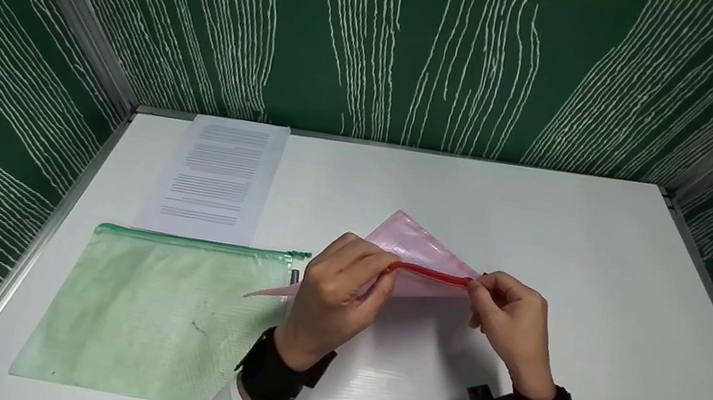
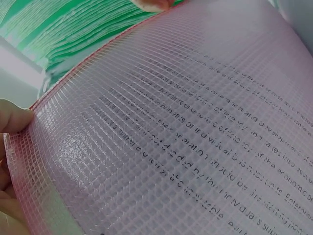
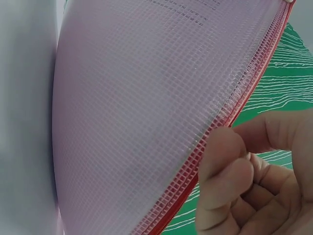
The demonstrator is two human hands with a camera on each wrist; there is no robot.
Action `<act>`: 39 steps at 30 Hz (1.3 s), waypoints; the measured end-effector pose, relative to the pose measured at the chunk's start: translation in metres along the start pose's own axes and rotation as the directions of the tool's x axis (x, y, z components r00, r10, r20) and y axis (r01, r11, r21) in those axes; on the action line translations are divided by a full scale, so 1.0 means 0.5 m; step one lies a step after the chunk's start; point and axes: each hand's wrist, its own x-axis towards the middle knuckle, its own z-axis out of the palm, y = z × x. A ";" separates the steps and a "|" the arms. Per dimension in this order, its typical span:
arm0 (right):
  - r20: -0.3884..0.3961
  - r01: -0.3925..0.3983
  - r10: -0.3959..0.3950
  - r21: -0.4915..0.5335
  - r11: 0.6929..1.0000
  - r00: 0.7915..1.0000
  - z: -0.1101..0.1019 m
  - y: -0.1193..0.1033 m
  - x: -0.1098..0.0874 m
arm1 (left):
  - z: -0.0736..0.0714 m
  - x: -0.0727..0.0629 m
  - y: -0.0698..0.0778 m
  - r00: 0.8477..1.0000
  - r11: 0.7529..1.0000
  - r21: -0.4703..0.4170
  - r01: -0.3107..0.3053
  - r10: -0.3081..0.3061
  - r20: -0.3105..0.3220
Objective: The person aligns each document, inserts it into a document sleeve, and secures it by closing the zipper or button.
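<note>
Between the two hands a pink mesh zip pouch (image 1: 414,241) is held up above the table, tilted, its red zipper edge (image 1: 434,274) stretched from hand to hand. My left hand (image 1: 337,297) pinches the zipper edge on the left. At the other end my right hand (image 1: 512,321) pinches the same edge between thumb and finger, as the right wrist view shows. Printed text shows through the mesh of the pink pouch (image 2: 161,127) in the left wrist view. Whether the zipper is fully closed cannot be made out; the slider is not clear.
A green mesh zip pouch (image 1: 159,319) with a green zipper lies flat on the left of the white table (image 1: 591,251). Behind it lies a printed paper sheet (image 1: 218,171). Green walls with white lines (image 1: 354,35) stand around the table.
</note>
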 end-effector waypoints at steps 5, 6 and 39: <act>-0.002 -0.004 0.004 -0.003 1.000 1.000 0.004 0.009 0.005 | -0.001 -0.002 0.002 1.000 0.999 0.026 -0.025 0.025 -0.005; -0.003 -0.008 0.008 -0.005 1.000 1.000 0.004 0.011 0.006 | -0.001 -0.002 0.003 0.999 0.999 0.032 -0.031 0.031 -0.008; -0.020 -0.042 0.041 -0.025 0.999 0.999 -0.003 0.021 0.010 | -0.009 0.003 0.003 0.997 0.999 0.040 -0.028 0.031 -0.070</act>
